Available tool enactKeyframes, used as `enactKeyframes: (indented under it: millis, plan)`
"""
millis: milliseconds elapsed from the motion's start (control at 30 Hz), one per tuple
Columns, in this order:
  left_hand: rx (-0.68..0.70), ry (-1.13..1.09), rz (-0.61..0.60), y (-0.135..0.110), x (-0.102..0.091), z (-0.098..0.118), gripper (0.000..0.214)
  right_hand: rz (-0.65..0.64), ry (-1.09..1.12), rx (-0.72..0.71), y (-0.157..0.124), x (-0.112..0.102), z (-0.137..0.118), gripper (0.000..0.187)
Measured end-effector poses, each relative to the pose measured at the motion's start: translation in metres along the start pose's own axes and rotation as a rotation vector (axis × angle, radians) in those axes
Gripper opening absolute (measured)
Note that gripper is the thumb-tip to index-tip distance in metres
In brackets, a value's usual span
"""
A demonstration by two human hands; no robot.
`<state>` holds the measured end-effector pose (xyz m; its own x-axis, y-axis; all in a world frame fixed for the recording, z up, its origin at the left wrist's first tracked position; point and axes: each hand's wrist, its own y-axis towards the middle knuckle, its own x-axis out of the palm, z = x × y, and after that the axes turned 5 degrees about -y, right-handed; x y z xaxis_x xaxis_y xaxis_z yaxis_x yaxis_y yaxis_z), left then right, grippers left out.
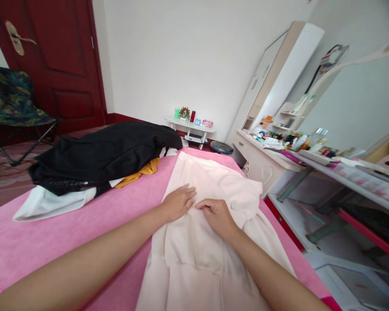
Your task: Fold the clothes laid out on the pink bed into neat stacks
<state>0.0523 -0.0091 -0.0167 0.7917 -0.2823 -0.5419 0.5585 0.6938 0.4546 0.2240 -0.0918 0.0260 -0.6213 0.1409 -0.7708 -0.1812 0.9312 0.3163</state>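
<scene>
A pale pink dress [194,246] lies spread lengthwise over a pink bed cover [123,224], its neck end away from me and a waist seam across the nearer part. My left hand [179,203] rests flat on the upper left of the dress, fingers stretched out. Close beside it, my right hand [218,218] has its fingers curled and thumb and forefinger pinched at the cloth. How much fabric it holds is hidden. A short sleeve [254,190] spreads out on the right.
To the left lies a pile of clothes with a black garment [106,151] on top and mustard cloth [139,172] below. Beyond the bed stands a small white table [189,125]. A cluttered dressing table [266,151] stands right, a folding chair [16,99] left.
</scene>
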Motion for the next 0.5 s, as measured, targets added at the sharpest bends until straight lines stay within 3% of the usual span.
enactKeyframes:
  millis: [133,167,267,333,400,500]
  plan:
    - [0.014,0.053,0.007,-0.003,0.005,-0.003,0.037,0.067,-0.332,0.122,-0.021,-0.047,0.006,0.021]
    - [0.014,0.066,0.009,-0.003,0.006,-0.003,0.037,0.036,-0.439,0.142,-0.027,-0.057,0.009,0.027]
    - [0.022,0.124,0.004,-0.004,0.008,-0.002,0.038,-0.16,-0.613,0.182,-0.044,-0.071,0.02,0.067]
    - [0.047,0.176,-0.008,-0.004,0.007,-0.001,0.037,-0.209,-0.636,0.194,-0.052,-0.068,0.03,0.061]
    - [0.095,0.238,-0.016,-0.004,0.005,0.002,0.034,-0.143,-0.647,0.19,-0.053,-0.062,0.042,0.04]
    - [0.172,0.33,-0.011,-0.006,0.0,0.011,0.026,0.089,-0.498,0.292,-0.044,-0.064,0.066,0.028]
